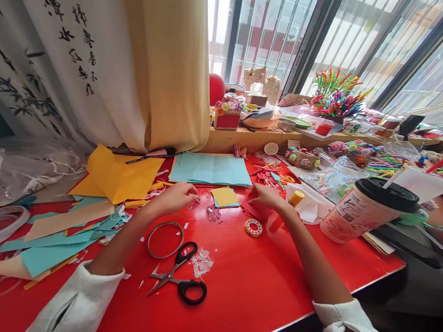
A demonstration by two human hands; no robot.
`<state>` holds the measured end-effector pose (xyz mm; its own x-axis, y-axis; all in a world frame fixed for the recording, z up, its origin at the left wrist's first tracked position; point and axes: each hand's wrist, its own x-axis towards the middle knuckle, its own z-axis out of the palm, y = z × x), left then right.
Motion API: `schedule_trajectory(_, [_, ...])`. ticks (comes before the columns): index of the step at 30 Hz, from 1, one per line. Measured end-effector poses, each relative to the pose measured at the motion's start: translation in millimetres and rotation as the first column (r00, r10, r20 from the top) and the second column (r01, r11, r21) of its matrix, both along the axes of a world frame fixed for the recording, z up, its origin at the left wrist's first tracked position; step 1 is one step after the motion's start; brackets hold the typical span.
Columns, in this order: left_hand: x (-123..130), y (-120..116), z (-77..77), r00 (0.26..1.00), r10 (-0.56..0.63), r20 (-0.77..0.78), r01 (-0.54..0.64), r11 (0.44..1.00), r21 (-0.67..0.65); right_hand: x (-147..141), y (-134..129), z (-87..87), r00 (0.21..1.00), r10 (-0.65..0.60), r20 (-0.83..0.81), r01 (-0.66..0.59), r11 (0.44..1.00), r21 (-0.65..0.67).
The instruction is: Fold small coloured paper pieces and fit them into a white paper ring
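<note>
Now, left hand (178, 198): I'm curving it, nine o'clock from the yellow paper (223, 195); can't tell its grip.
Right hand (264, 196): curving, three o'clock; can't tell either.

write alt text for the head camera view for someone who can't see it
A person's left hand and right hand flank a small yellow paper square on a red tabletop. Open black-handled scissors lie nearer the viewer, with cut paper pieces to the left, a light-blue paper stack behind and a lidded drink cup to the right.
</note>
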<state>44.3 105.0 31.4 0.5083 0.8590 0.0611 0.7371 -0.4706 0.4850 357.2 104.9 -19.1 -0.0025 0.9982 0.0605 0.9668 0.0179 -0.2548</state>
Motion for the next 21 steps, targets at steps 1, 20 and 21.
schedule_trajectory(1, [0.4, -1.1, -0.5, 1.000, 0.001, -0.003, -0.001, 1.000, 0.008, 1.7, 1.6, -0.6, 1.000, 0.003, 0.005, -0.003, 1.000, 0.000])
schedule_trajectory(20, [16.2, -2.2, -26.1, 0.969, -0.233, -0.077, 0.233, 0.973, -0.011, -66.8, 1.9, -22.3, 0.877, 0.468, -0.106, -0.462, 0.883, 0.078])
schedule_trajectory(21, [20.5, 1.2, -29.6, 0.967, -0.244, -0.077, 0.244, 0.970, -0.008, -66.9, 1.5, -21.0, 0.879, 0.465, -0.107, -0.460, 0.885, 0.075])
